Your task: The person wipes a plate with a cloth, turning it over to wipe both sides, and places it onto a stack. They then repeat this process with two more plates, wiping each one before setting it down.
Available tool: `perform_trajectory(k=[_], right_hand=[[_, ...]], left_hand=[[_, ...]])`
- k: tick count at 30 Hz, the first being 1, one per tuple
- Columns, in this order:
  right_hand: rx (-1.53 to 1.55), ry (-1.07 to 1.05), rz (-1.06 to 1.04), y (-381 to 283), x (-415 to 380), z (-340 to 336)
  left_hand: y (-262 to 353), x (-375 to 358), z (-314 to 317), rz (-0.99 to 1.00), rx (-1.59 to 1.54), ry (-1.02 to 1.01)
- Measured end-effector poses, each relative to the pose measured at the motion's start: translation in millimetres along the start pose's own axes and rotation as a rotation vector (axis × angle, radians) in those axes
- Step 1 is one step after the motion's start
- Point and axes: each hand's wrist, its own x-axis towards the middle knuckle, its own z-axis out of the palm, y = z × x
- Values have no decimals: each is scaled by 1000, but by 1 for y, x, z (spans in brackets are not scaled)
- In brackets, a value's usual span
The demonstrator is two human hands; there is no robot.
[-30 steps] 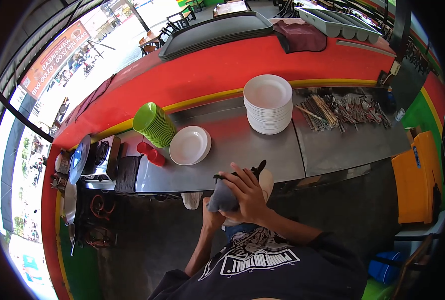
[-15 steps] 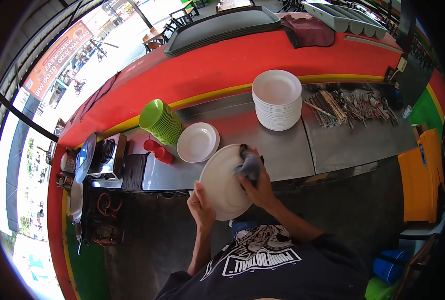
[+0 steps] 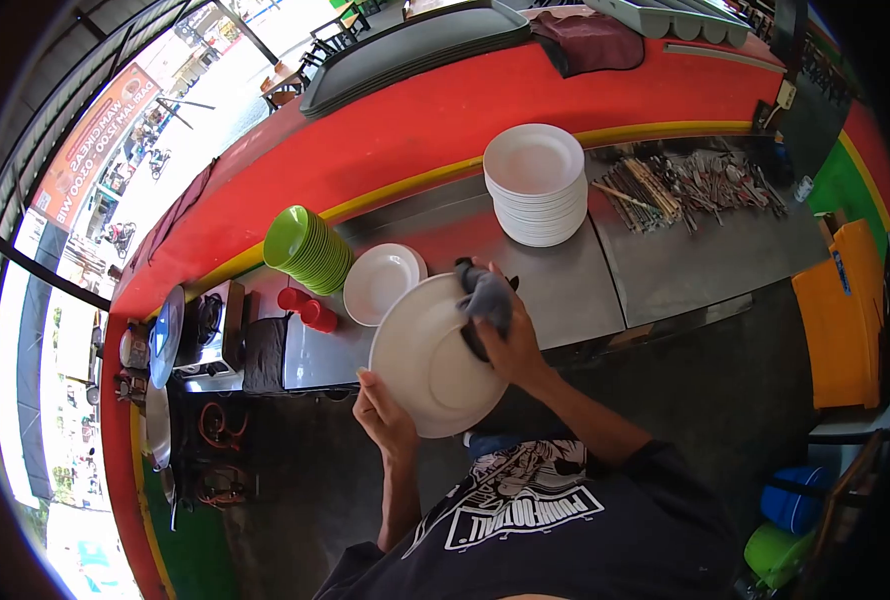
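Note:
A large white plate (image 3: 420, 355) is held tilted in front of my chest, its face turned up toward me. My left hand (image 3: 383, 413) grips the plate's lower edge. My right hand (image 3: 510, 345) presses a grey cloth (image 3: 487, 296) against the plate's upper right rim. Just beyond the plate, on the steel counter (image 3: 665, 265), lie a short stack of white plates (image 3: 380, 282) and a tall stack of white plates (image 3: 535, 195).
A stack of green plates (image 3: 305, 250) and two red cups (image 3: 308, 308) stand at the counter's left, beside a small gas stove (image 3: 205, 325). Cutlery (image 3: 690, 190) is heaped at the right. Dark trays (image 3: 415, 45) lie on the red ledge. An orange container (image 3: 835, 320) stands at right.
The plate, first hidden behind the cloth and my hands near the counter edge, is now raised and turned face up. My right hand with the cloth has moved to its upper rim.

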Motion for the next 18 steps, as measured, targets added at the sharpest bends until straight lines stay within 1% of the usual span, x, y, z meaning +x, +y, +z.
perform_trajectory(k=[2,3,5,7,10,13,15,16,18], right_hand=[[230,9,226,39,-12,0],[221,14,239,57,-33,5],[197,3,159,50,-60,15],[173,-33,0,6,-81,30],[-121,-188,-80,18,-92,34],[-582,-33,-294,14,-86,27],[-615,-54,-300,8,-85,28],[-632,-66,-301,4,-84,29],[-601,-222,-344,-3,-80,28]], left_hand=[[24,3,8,8,-179,143],[35,5,14,-31,-269,228],[31,12,12,-49,-345,265],[28,13,15,-98,-383,320],[23,8,28,-192,-377,389],[15,8,33,-235,-397,406],[20,8,36,-249,-441,422],[19,8,36,-223,-369,389],[13,8,35,-172,-223,322]])
